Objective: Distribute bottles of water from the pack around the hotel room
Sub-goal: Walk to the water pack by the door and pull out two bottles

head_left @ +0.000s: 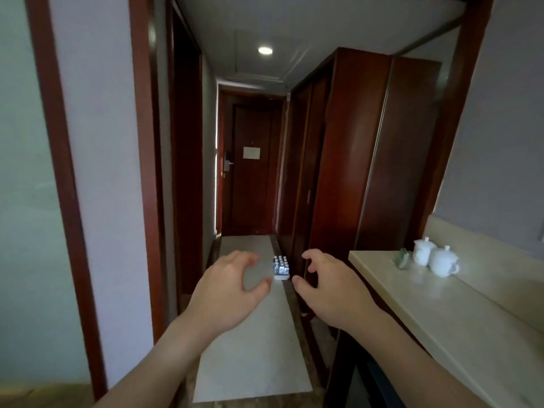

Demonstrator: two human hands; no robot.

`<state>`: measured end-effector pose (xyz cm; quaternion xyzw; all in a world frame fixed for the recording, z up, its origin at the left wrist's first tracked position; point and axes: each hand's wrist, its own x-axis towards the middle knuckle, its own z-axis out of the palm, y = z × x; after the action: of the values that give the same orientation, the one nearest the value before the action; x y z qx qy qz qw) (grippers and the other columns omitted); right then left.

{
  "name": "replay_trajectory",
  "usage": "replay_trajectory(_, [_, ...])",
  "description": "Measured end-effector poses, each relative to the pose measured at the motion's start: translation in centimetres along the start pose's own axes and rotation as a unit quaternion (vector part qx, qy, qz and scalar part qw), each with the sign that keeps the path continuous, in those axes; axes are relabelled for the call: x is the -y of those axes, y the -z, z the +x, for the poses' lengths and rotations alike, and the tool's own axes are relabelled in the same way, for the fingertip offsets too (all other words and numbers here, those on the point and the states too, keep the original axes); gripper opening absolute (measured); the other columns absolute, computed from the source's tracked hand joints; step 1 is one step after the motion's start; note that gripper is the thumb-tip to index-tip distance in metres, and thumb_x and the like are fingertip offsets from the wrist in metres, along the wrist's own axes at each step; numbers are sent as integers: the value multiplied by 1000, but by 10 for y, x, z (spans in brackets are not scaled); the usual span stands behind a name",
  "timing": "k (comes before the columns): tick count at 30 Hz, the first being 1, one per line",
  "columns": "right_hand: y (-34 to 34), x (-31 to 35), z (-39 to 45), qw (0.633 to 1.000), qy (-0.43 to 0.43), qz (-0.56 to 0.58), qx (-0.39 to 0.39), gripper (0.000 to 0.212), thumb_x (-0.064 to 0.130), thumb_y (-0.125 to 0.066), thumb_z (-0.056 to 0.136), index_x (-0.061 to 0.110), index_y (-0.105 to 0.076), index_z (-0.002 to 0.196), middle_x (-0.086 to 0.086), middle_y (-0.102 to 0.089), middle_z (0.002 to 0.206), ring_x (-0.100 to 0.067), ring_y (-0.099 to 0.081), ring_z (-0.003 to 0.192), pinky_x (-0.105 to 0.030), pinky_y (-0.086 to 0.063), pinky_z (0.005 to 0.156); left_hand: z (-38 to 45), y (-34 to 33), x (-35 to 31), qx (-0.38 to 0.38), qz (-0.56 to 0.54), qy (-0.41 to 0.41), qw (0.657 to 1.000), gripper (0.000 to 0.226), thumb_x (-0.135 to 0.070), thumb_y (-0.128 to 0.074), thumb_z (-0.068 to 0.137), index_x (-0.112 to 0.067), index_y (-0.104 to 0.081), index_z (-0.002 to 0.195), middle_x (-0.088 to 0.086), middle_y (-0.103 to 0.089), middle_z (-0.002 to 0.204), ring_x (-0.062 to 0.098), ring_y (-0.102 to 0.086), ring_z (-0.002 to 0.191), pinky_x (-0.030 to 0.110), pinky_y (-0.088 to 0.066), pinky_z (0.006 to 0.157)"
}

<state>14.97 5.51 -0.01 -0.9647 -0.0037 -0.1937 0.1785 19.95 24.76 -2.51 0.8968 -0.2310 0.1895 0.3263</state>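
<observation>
well, both hands reach forward at centre frame, left hand (226,287) and right hand (326,287) loosely curled, holding nothing. between them, far down the hallway floor, sits the water pack (281,267), bottles small and blurry.

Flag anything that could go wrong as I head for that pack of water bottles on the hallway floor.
1. The shrink-wrapped pack of clear water bottles sits far down the pale floor strip, close beside the dark red wooden wardrobe; a hand could knock the wardrobe when bending for it.
2. Left hand and right hand are both empty, fingers curled; the wrap may be slippery.
3. White porcelain lidded cups stand on the beige counter by the right arm.
</observation>
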Motion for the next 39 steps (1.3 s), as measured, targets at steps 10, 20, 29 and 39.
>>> replay_trajectory(10, [-88, -82, 195, 1000, 3, 8, 2, 57, 53, -52, 90, 24, -45, 138, 4, -60, 119, -16, -58, 108, -37, -51, 90, 186, -95, 73, -5, 31, -24, 999, 49, -49, -61, 87, -25, -57, 130, -13, -60, 121, 5, -54, 112, 26, -48, 96])
replay_trajectory(20, [-128, -152, 434, 998, 57, 34, -9, 54, 52, -53, 91, 25, -46, 138, 4, -60, 125, -17, -58, 112, -37, -51, 90, 398, -153, 138, -35, 76, -7, 996, 50, -51, -58, 87, -28, -57, 132, -15, -61, 125, 3, -54, 116, 24, -48, 97])
replay_trajectory(29, [-230, -178, 622, 997, 67, 23, 16, 48, 53, -51, 91, 28, -49, 132, 8, -60, 114, -13, -57, 104, -36, -52, 86, 566, -211, 265, -24, 103, -2, 994, 51, -55, -56, 87, -32, -55, 132, -16, -60, 125, 3, -53, 115, 22, -46, 95])
replay_trajectory(39, [-300, -203, 836, 999, -1, -32, 13, 48, 49, -53, 92, 25, -48, 134, 4, -59, 115, -17, -57, 103, -36, -51, 86, 785, -271, 388, 3, 54, -55, 997, 49, -52, -59, 86, -29, -57, 129, -13, -61, 119, 8, -56, 111, 25, -46, 92])
